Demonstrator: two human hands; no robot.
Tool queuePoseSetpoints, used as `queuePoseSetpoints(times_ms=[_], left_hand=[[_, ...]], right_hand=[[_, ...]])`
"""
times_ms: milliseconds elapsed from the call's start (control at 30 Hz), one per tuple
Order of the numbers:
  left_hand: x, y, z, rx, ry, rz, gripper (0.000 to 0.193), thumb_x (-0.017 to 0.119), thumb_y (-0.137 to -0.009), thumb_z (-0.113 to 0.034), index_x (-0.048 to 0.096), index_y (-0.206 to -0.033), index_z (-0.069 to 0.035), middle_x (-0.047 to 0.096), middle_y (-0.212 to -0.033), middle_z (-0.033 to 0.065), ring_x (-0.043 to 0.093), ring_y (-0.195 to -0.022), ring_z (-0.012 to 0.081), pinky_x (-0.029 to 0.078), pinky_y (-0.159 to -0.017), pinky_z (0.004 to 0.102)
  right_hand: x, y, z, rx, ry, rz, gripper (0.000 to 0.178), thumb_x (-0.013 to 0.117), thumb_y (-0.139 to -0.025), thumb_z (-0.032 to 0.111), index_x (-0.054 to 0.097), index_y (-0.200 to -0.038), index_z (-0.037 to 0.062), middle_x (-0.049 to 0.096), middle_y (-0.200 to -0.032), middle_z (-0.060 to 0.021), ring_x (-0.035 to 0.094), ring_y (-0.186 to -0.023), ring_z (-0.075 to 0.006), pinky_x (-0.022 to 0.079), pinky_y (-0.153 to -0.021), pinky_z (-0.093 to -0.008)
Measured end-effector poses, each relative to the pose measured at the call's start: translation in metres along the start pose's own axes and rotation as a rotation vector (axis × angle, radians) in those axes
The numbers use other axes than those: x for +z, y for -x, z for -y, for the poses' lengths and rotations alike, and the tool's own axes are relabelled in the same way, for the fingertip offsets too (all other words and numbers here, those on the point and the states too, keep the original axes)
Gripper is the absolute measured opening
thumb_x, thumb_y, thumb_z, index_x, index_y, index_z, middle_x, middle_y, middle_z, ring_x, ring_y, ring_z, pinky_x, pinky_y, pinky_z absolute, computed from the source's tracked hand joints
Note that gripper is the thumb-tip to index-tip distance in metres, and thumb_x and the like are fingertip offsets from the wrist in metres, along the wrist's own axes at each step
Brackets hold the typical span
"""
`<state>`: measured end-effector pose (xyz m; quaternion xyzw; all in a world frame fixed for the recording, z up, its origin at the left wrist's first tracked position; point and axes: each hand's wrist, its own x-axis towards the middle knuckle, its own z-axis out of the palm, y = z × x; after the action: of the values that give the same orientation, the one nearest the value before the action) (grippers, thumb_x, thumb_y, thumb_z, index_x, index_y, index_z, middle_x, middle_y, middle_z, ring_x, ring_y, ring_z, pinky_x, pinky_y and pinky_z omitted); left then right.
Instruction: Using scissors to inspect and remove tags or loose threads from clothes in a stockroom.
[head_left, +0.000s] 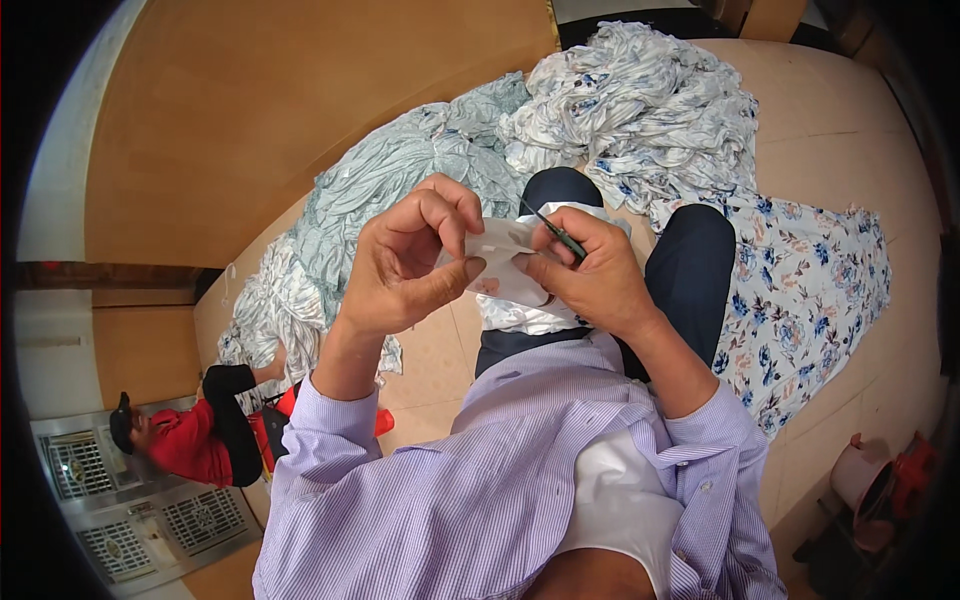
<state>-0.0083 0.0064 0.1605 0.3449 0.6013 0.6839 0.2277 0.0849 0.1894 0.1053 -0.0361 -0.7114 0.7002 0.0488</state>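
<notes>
My left hand (pixel 415 262) is closed, its thumb and fingertips pinching the edge of a white printed cloth (pixel 515 285). My right hand (pixel 598 268) grips the same cloth between thumb and finger, a short way from the left. Tucked in that right hand is a slim dark pointed tool (pixel 565 240), its tip toward the upper left; whether it is snips or tweezers I cannot make out. Part of the cloth lies over my lap, above my dark trousers (pixel 690 262), and its upper edge is stretched between both hands.
Grey-green fabric (pixel 400 170) and white floral fabric (pixel 650 110) lie heaped ahead. A flower-print cloth (pixel 800 290) spreads at right, near a pink bucket (pixel 860 475). A person in red (pixel 195 445) sits at left beside more cloth (pixel 270 310). A large brown panel (pixel 290 110) stands at far left.
</notes>
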Motion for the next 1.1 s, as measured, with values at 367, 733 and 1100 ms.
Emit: queuePoseSetpoints(times_ms=[367,733,1100], left_hand=[[-0.024,-0.004,0.012,-0.005,0.211,-0.04,0.026,0.061,-0.07,0.016,0.052,-0.076,-0.008,0.055,-0.105,0.0118,0.052,-0.084,0.0147,0.044,-0.073,0.0222],[-0.03,-0.016,0.015,-0.172,0.375,-0.099,0.024,0.06,-0.074,0.015,0.052,-0.076,-0.008,0.058,-0.101,0.0085,0.053,-0.082,0.014,0.045,-0.073,0.0216],[-0.021,-0.019,0.009,0.328,-0.597,-0.123,0.025,0.056,-0.062,0.017,0.054,-0.073,-0.005,0.061,-0.092,0.0076,0.05,-0.074,0.0147,0.038,-0.06,0.0227]], right_hand=[[-0.003,-0.012,0.0,-0.077,-0.046,-0.036,0.012,0.071,-0.078,0.003,0.06,-0.083,0.0031,0.049,-0.071,0.0024,0.04,-0.061,-0.0059,0.036,-0.057,-0.0188],[-0.006,-0.029,0.002,0.1,-0.105,-0.139,0.013,0.069,-0.082,0.005,0.058,-0.089,0.0064,0.054,-0.076,0.0039,0.043,-0.064,-0.0046,0.037,-0.056,-0.0187],[-0.03,-0.021,-0.03,0.132,0.685,-0.146,0.019,0.068,-0.076,0.006,0.058,-0.092,0.0041,0.064,-0.077,-0.0062,0.055,-0.062,-0.0159,0.044,-0.058,-0.0268]])
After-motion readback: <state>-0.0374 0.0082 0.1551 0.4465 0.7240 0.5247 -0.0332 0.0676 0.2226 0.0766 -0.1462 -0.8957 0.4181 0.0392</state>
